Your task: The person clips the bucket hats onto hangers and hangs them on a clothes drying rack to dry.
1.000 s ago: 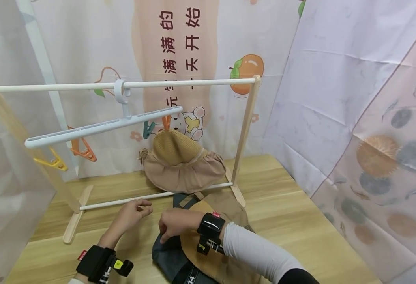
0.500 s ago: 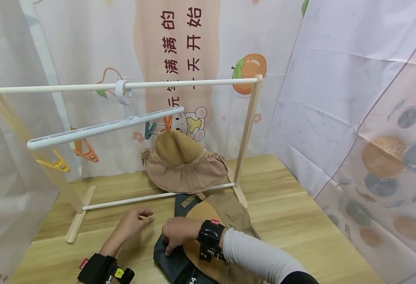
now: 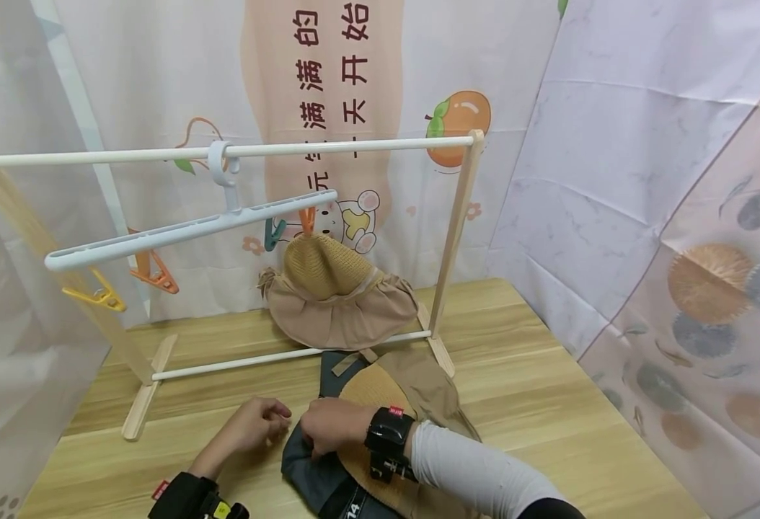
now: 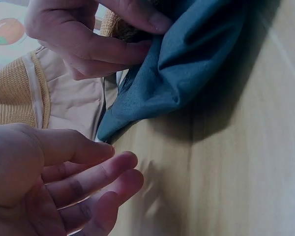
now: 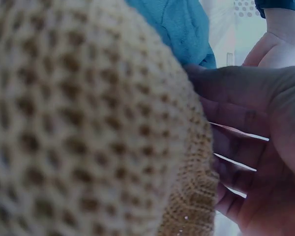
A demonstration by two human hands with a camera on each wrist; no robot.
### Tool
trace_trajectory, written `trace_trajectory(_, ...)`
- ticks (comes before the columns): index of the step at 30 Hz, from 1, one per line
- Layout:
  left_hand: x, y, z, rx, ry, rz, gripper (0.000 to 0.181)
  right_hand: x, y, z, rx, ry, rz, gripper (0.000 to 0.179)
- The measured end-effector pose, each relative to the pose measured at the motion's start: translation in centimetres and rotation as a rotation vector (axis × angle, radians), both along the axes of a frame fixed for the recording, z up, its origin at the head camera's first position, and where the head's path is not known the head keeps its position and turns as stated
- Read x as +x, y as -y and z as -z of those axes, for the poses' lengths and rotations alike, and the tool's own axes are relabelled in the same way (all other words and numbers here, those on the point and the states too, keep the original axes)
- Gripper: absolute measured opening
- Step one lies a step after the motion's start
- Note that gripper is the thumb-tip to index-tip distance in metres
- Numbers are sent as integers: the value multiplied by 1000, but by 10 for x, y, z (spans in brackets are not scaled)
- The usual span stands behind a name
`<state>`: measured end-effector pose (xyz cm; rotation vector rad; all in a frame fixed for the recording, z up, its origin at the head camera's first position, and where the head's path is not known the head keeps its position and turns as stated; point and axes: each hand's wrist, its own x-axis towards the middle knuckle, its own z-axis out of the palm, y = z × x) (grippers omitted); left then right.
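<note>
On the table lies a tan sun hat with a woven crown. A dark blue-grey cloth hat with a black, white-lettered band lies partly beneath it. My right hand pinches the dark hat's edge between thumb and fingers, clearest in the left wrist view, where the cloth is folded. Beside it my left hand holds nothing, its fingers loosely bent and apart from the cloth. Woven crown fills much of the right wrist view. Behind, another tan sun hat hangs from an orange clip.
A blue-white hanger hangs tilted from the white rail of a wooden rack. Several clips dangle from it, among them a yellow clip and a green clip. The rack's lower bar crosses the table behind my hands.
My left hand has moved right and toward me, closer to my right hand and the dark hat. My right hand stays at the dark hat's edge; the head view shifts slightly.
</note>
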<state>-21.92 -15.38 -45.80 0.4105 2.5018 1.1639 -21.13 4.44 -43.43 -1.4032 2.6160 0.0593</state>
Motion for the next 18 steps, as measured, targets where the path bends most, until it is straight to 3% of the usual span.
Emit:
trace_trajectory(6,2,4,7,16,58,56,26,-1,-2,1,-54,-25,-26,23)
trace_trajectory(10,5,10,10,50,102,129,30,-1,-4,-2,-94,-15,-30,24)
trace_trajectory(15,7,10,11,114,118,267,38,-3,-10,-11,-136,23,26,14)
trace_trajectory(18,8,10,10,142,83,366,36,-5,-13,-17,-152,49,57,12)
